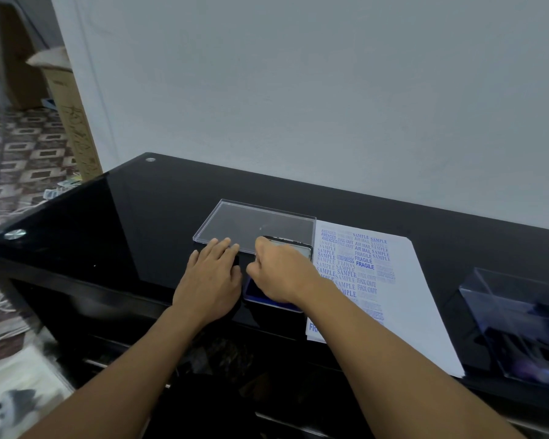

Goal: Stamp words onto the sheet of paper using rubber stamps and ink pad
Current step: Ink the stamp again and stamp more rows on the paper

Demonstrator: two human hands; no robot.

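A white sheet of paper (403, 280) lies on the black glass table, its left half covered in blue stamped words such as SAMPLE, FRAGILE and FAX OUT. Just left of it sits the ink pad (263, 296), blue face up, with its hinged lid (293, 247) open behind. My right hand (282, 274) hovers low over the pad with fingers and thumb curled down, pinching a small rubber stamp that the hand hides. My left hand (211, 280) lies flat on the table beside the pad, its straight fingertips touching the near edge of a clear plastic lid (254, 223).
A clear plastic box (520, 324) holding several dark stamps stands at the right end of the table. The grey wall runs close behind the table. A cardboard box (73, 122) stands on the patterned floor at the left, with cables below.
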